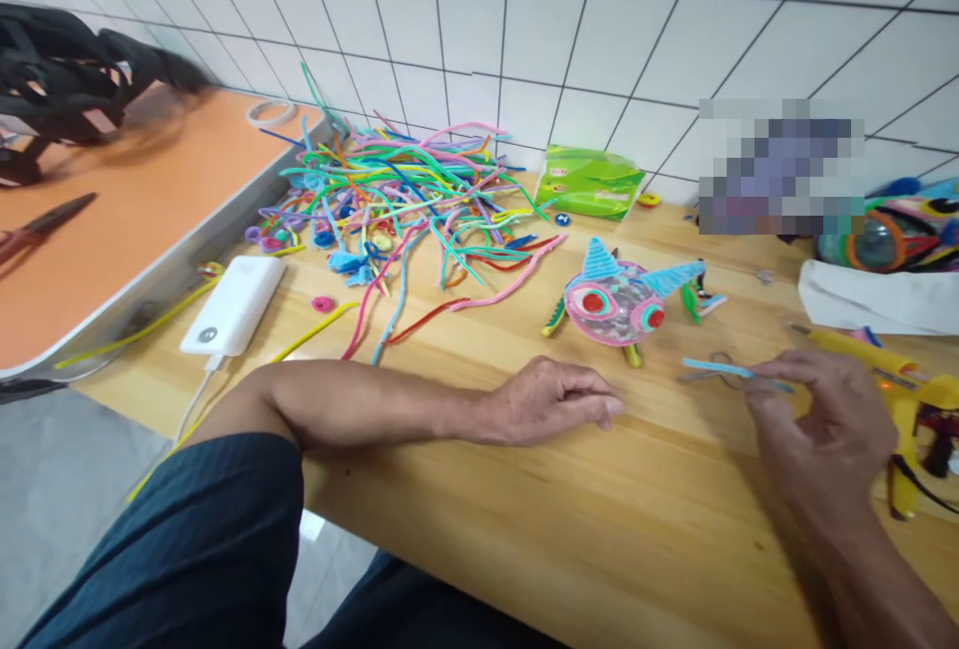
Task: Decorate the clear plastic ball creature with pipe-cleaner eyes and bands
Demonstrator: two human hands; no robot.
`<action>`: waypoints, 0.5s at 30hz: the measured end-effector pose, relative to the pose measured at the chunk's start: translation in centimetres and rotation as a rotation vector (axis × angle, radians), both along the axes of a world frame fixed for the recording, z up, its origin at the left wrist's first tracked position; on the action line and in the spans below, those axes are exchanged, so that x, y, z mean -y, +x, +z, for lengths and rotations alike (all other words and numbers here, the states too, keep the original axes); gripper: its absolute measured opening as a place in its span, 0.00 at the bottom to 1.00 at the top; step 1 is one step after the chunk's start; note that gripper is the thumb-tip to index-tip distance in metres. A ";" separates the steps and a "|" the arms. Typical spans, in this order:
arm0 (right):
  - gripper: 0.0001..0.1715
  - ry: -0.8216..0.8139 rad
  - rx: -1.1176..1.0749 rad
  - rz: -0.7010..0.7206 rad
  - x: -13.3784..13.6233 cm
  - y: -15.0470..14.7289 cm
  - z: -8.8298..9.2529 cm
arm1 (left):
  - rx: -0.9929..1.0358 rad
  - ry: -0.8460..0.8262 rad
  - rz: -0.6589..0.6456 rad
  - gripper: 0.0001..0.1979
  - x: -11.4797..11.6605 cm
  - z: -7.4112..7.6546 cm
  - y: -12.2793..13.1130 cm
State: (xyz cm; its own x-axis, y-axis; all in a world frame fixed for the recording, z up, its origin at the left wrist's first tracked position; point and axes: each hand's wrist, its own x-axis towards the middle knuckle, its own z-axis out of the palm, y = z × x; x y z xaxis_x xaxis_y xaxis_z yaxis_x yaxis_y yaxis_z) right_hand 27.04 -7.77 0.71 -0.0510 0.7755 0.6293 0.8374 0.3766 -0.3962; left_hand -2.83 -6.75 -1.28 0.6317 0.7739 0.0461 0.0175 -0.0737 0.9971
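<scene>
Pinching mid-length, your right hand (828,429) should find the blue strip (715,366) light, bendable; your left hand (550,401) lies inside the counter's front edge (450,569), grip unclear.

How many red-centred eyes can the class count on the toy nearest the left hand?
2. On the toy, one eye is at the picture's left of its front, the other eye at the right. Any on its far side would be hidden.

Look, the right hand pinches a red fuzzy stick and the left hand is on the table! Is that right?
Not quite: the fuzzy stick in the right hand is light blue, not red, as the head view shows. The left hand is on the table.
</scene>
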 end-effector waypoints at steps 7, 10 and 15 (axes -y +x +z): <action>0.17 0.051 0.080 -0.101 -1.6 0.7 -2.7 | -0.053 0.331 -0.086 0.13 0.2 -0.4 -0.2; 0.11 0.117 0.127 -0.004 -1.0 -0.6 -2.4 | -0.039 0.494 -0.141 0.12 0.4 -0.4 -0.1; 0.05 0.050 0.112 0.182 0.7 -3.4 -0.4 | -0.087 0.637 -0.298 0.09 1.3 1.1 0.0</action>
State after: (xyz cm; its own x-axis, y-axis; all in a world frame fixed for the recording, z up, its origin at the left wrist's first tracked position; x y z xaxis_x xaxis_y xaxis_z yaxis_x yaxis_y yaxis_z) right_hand 23.60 -8.50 0.28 -0.2592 0.7148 0.6494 0.7916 0.5425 -0.2812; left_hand -2.79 -8.10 -0.14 0.8346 0.4063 0.3721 -0.0166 -0.6565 0.7541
